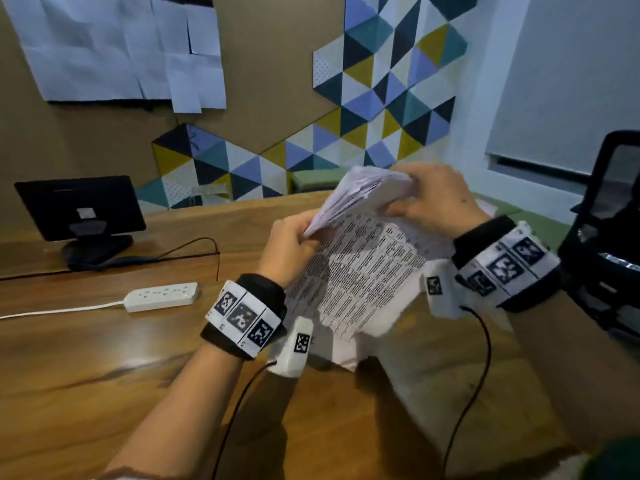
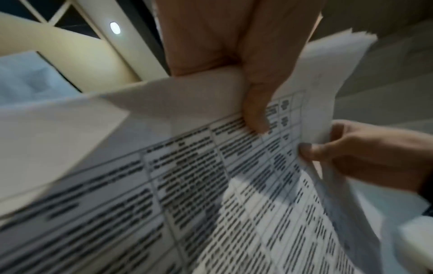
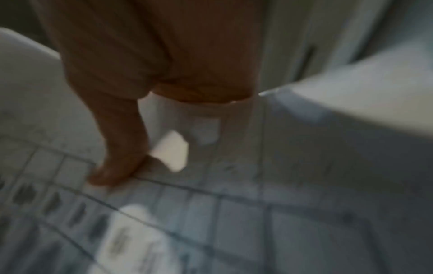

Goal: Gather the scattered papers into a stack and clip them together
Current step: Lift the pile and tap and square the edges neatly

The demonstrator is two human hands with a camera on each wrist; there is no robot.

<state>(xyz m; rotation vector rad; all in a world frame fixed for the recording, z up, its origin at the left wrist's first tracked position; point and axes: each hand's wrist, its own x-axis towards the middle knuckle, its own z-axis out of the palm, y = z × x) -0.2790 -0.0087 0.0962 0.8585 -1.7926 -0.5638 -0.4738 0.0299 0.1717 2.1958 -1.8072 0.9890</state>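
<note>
A stack of printed papers with table text is held up off the wooden table, tilted, its lower edges ragged and uneven. My left hand grips the stack's left edge, thumb on the printed face. My right hand grips the top right corner, where the sheets fan out. In the left wrist view the right hand's fingers pinch the far edge of the papers. The right wrist view is blurred: a thumb lies on the papers. No clip is visible.
A white power strip with its cord lies on the table at the left. A small black monitor stands at the back left. A black office chair is at the right edge. Thin black cables run from both wristbands.
</note>
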